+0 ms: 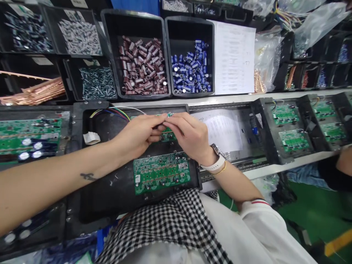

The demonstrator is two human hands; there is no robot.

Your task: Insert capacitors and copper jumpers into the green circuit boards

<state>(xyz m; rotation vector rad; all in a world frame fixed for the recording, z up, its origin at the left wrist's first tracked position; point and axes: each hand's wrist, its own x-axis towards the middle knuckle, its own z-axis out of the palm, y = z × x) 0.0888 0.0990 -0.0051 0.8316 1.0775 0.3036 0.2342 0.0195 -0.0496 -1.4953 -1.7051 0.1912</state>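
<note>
Conveyor line [247, 167] carries black trays [110, 198]; green boards [161, 172]

My left hand [140, 134] and right hand [189, 135] meet fingertip to fingertip over the upper green board [168, 135] in the black tray [110, 198]. A second green board [161, 172] lies nearer me. Behind stand bins of brown capacitors [143, 69] and blue capacitors [191, 71].
</note>
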